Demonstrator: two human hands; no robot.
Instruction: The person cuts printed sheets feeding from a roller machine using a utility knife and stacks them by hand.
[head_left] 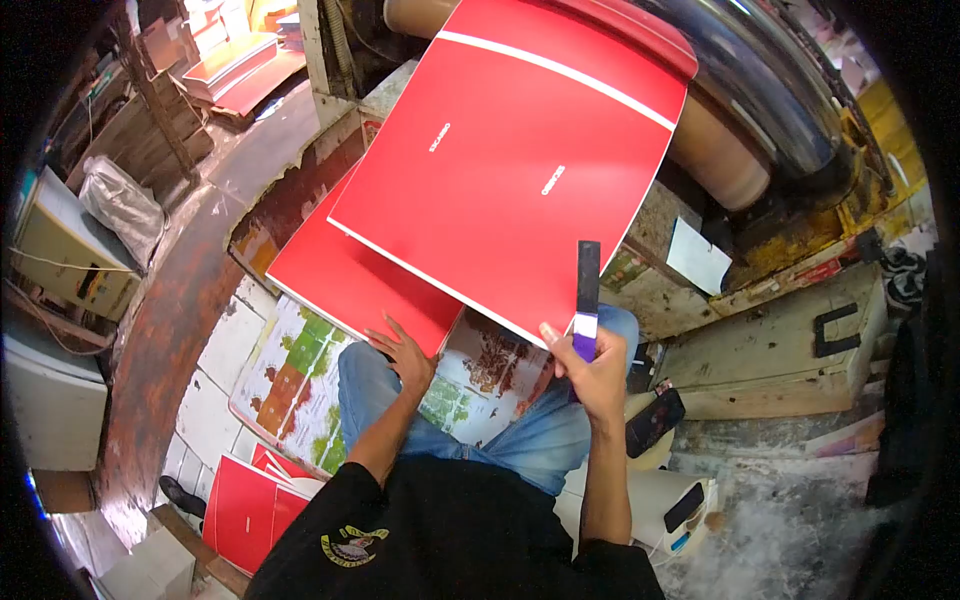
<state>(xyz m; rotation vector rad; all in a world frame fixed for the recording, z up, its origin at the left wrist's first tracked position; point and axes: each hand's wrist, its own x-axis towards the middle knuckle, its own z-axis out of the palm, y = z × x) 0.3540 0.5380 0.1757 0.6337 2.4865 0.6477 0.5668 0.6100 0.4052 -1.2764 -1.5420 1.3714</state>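
A big red sheet (500, 200) is seen in front of the body, with a white stripe across its far part and small white letters on it. Its far end is curled close to a shiny metal roller (760, 70). A second red sheet (370, 275) is partly covered by the big one and lies lower, on the left side.

A flat tool (587, 300) with a black end, a white band and a purple part is held in the right hand (595, 375). The grip of this hand is closed around the purple part. The black end is pointed away from the body and is seen over the big red sheet; whether the sheet is touched by it cannot be told. The thumb is placed at the near edge of the big red sheet, close to its right corner.

The second red sheet is touched near its near edge by the left hand (405, 355). The grip of this hand is open, with the fingers spread, and nothing is held in it.

A printed sheet (300, 375) with green and brown pictures is seen below the red sheets. A white paper (698, 256) is seen on the right, below the roller. More red sheets (240, 515) are seen at the lower left.
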